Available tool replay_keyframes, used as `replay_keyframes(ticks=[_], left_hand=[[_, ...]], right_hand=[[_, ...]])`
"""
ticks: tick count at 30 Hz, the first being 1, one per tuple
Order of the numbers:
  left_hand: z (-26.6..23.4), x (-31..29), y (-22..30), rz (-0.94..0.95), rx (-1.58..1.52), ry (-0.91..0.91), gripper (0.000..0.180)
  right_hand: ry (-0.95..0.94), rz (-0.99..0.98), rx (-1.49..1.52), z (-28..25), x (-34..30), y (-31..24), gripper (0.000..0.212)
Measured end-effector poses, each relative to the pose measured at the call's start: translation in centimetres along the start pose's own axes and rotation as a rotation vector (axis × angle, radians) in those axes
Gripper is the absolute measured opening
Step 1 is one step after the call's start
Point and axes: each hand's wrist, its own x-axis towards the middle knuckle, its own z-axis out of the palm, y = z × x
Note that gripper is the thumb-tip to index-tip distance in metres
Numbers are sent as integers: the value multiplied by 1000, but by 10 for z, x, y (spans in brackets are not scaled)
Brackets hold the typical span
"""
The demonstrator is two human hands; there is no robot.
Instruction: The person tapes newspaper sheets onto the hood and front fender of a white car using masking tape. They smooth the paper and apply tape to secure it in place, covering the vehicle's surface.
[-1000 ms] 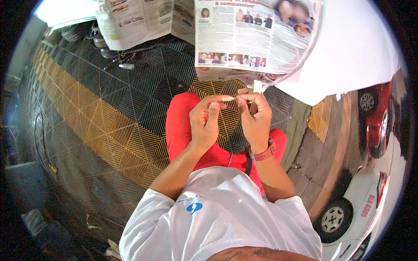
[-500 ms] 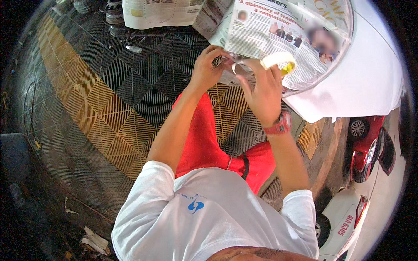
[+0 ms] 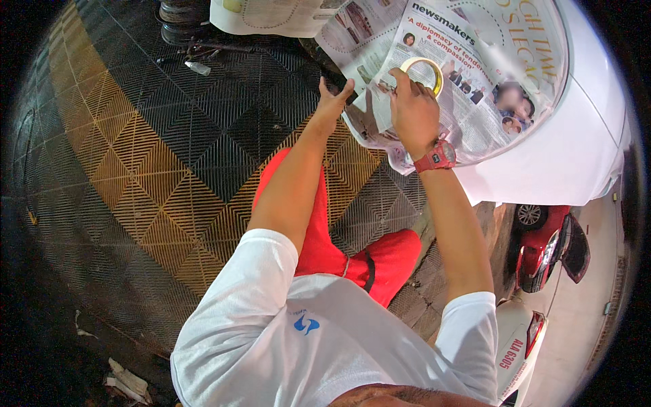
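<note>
Sheets of newspaper (image 3: 468,102) cover a large curved part with a rounded edge, set against a smooth white panel (image 3: 542,169). My right hand (image 3: 415,115), with a red watch (image 3: 436,157) on its wrist, rests over the newspaper. Its fingers are closed on a roll of pale masking tape (image 3: 438,80), whose ring stands out past the fingertips. To the left, my left hand (image 3: 331,102) is just off the loose lower left edge of the paper. Its thumb and fingers are apart, and nothing shows between them.
Black, yellow and grey slatted floor tiles (image 3: 163,149) spread out at the left. Another newspaper sheet (image 3: 264,17) hangs at the top, near dark stacked round parts (image 3: 183,20) and a small clear bottle (image 3: 198,68). A red car (image 3: 542,237) and a white car (image 3: 519,346) stand at the right.
My hands were close together at the paper's edge and have moved apart. The left one has let go and spread its fingers; the right one has shifted onto the paper with the tape.
</note>
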Motion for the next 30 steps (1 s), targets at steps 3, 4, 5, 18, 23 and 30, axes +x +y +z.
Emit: replay_keyframes(ticks=[3, 4, 5, 18, 23, 30], left_hand=[[-15, 32, -20, -85, -69, -65, 141], [-14, 38, -24, -93, -114, -114, 141], [-15, 43, -28, -94, -125, -172, 136], [13, 64, 1, -171, -33, 1, 112], [12, 53, 3, -1, -155, -196, 45], [-39, 31, -5, -24, -236, -282, 37]], right_hand=[[-16, -27, -41, 3, 15, -5, 40], [0, -41, -58, 4, 17, -4, 39], [-1, -34, -51, 4, 20, -3, 40], [-77, 92, 114, -7, 14, -4, 47], [-66, 94, 73, -5, 13, -1, 47], [19, -64, -113, 5, 29, 15, 41]])
